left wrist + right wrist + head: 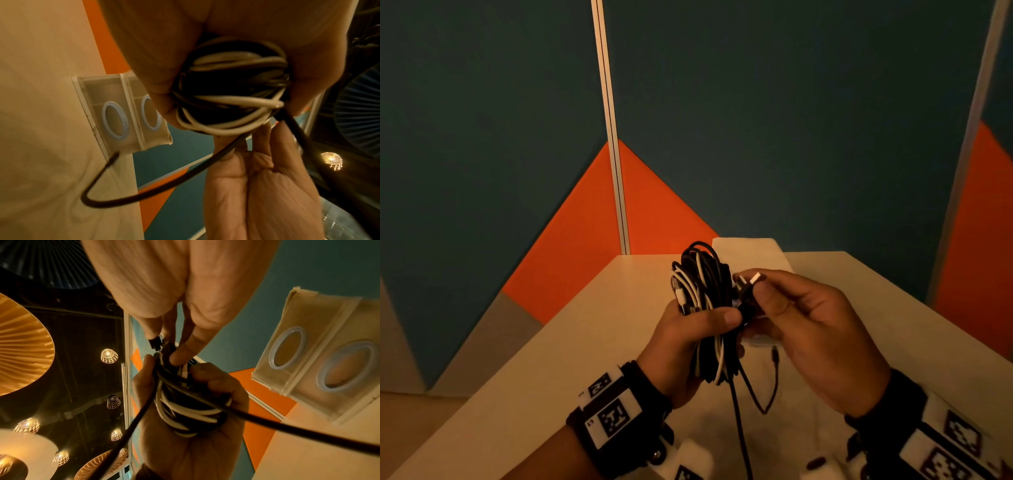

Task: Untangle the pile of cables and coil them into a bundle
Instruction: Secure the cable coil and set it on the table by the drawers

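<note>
Left hand point(681, 346) grips cable bundle point(702, 291) | wrist views: clear boxes point(320, 363)

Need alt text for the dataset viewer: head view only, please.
Above a pale table, the left hand grips a coiled bundle of black and white cables while the right hand pinches a USB plug at its side. A loose black cable end dangles below.

Materials/finish only:
Cable bundle point(702, 301): smooth plastic-looking jackets, black mostly matt, white slightly glossy. USB plug point(755, 278): shiny metal shell. Table point(592, 335): smooth matt cream top. Clear box point(121, 113): glossy transparent plastic.
</note>
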A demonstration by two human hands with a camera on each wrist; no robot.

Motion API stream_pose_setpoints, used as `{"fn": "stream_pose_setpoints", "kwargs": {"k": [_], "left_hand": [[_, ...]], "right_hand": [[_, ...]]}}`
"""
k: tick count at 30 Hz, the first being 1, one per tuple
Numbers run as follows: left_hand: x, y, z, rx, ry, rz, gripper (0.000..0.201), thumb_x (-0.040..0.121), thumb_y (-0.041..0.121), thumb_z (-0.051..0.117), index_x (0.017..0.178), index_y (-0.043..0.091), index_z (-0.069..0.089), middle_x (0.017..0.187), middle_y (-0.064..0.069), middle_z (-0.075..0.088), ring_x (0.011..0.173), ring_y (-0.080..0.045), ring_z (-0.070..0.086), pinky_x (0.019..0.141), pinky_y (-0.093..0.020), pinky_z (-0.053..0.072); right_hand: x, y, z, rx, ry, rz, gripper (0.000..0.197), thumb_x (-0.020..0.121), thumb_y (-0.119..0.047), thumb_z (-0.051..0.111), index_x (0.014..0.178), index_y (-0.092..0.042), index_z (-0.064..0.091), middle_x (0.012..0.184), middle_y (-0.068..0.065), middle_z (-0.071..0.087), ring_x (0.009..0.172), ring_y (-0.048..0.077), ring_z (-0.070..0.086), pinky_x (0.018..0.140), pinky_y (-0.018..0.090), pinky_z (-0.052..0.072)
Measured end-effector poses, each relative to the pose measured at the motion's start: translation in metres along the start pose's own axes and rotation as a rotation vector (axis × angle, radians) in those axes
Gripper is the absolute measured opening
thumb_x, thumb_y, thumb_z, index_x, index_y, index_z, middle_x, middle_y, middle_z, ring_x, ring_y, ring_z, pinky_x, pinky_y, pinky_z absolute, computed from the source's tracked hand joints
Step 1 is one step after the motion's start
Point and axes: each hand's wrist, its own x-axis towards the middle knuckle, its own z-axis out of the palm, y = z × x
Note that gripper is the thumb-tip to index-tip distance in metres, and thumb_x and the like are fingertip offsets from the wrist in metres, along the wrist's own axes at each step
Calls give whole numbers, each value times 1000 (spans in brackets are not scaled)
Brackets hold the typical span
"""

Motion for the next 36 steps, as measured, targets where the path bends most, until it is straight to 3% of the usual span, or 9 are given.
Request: {"fn": "stream_pose_setpoints", "kwargs": {"k": [3,6,10,15,20,25,28,33,36], "left_hand": [[1,-1,-1,27,30,1,48,61,27,80,101,1,73,81,-15,63,66,-26,61,62,-37,55],[2,-1,0,25,40,-13,58,62,27,81,108,-5,68,81,-14,63,66,-26,60,62,-36,54],[2,-1,0,41,-4,29,49,66,23,79,108,1,72,91,-16,68,75,-28,65,64,-36,55],[-2,-3,9,66,-156,80,37,74,-6,67,102,14,81,93,-7,78,82,-21,76,66,-24,59],[-1,-5,10,114,-119,93,46,72,6,74,117,-2,70,103,-12,76,84,-18,73,70,-25,57],[2,1,6,65,-64,49,29,76,0,64,93,15,81,82,-2,75,71,-14,72,62,-25,57],[1,4,3,62,-81,16,35,74,6,72,108,5,76,87,-7,74,74,-19,68,63,-29,55],[0,-2,10,116,-111,30,64,72,6,78,132,-6,60,124,-28,68,105,-39,70,86,-43,56],[1,-3,7,149,-107,52,63,70,9,79,130,-3,63,123,-26,69,98,-31,71,77,-31,56]], "right_hand": [[1,1,-2,22,15,41,25,85,-29,58,100,-19,74,98,5,77,95,22,74,76,37,63],[1,-2,-3,-15,13,52,21,88,-22,60,105,-12,69,97,5,77,92,21,75,73,33,62],[2,0,-4,26,36,123,23,94,-8,59,114,-18,58,97,5,77,90,21,76,72,33,63],[0,6,-3,-69,11,139,18,95,-5,60,107,-10,73,98,1,78,90,17,76,71,27,61],[-2,8,0,-102,-6,124,23,94,-5,61,105,-17,78,102,0,78,98,16,73,86,34,60],[-2,3,-2,-4,-51,202,28,96,-2,56,110,-19,74,106,-2,78,102,16,73,87,31,60],[-1,1,-3,42,-42,209,23,93,-1,61,107,-11,75,104,3,78,99,20,74,83,32,61],[-1,-5,-5,-185,-76,97,35,87,6,66,85,-27,79,87,-13,78,85,3,72,69,18,57],[0,-3,-3,-230,-16,95,29,81,5,74,82,-24,77,81,-19,76,81,-8,68,69,4,47]]}}
